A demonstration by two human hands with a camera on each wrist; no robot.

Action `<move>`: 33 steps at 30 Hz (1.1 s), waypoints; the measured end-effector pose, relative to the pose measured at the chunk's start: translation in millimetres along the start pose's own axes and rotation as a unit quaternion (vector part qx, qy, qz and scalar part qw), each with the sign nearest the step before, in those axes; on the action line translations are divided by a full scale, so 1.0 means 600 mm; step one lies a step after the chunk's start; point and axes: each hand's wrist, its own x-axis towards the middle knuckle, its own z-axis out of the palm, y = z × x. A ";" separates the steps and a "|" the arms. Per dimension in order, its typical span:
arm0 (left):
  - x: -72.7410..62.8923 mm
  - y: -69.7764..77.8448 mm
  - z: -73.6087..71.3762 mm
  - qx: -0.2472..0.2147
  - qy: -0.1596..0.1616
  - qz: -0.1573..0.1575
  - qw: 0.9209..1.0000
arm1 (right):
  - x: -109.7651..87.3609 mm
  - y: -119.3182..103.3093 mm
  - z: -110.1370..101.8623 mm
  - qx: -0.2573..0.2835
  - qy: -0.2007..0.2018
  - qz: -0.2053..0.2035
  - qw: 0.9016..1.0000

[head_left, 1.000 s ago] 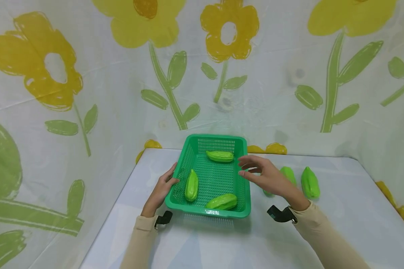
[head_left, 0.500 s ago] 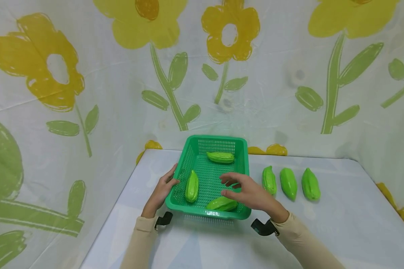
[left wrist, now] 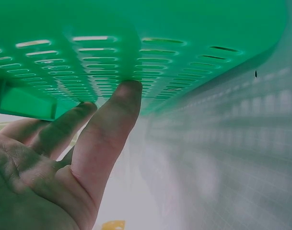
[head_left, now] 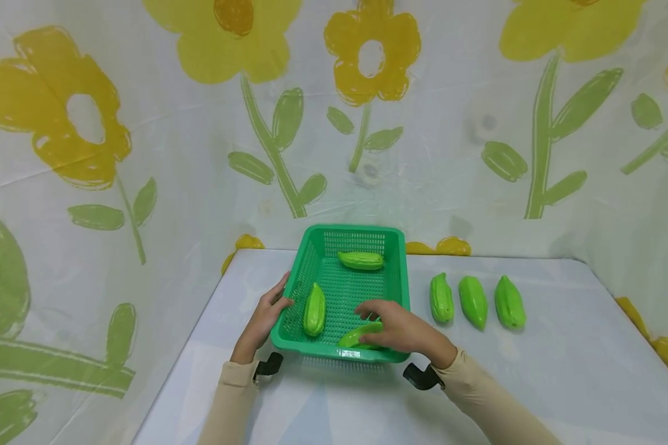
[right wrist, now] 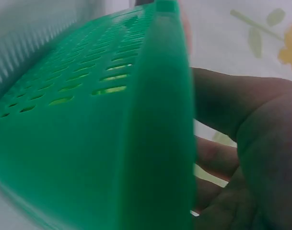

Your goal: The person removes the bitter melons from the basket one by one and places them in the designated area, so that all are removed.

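Note:
A green plastic basket [head_left: 395,278] with slotted walls sits in front of me. My left hand [head_left: 263,318] is at its left side, and the left wrist view shows the fingers and thumb extended against the slotted outer wall. Over the near right corner of the basket reaches my right hand [head_left: 398,327], fingers and thumb spread around a light green bitter melon [head_left: 349,338] that it partly covers. Two more are inside, one bitter melon [head_left: 314,311] along the left and another bitter melon [head_left: 360,260] at the back. The right wrist view has the rim hiding those fingertips.
To the right of the basket, three light green melons lie in a row on the pale table [head_left: 556,358]: a left melon [head_left: 441,298], a middle melon [head_left: 473,302] and a right melon [head_left: 510,302]. A flower-printed curtain [head_left: 451,123] rises behind the table.
My right hand has come from the basket's right rim leftward and down to the near bitter melon, uncovering the melons on the table. The left hand has stayed at the basket's side.

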 end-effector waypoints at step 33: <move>0.000 -0.006 0.001 -0.001 0.001 0.009 1.000 | 0.014 -0.018 0.035 -0.185 0.009 0.043 0.982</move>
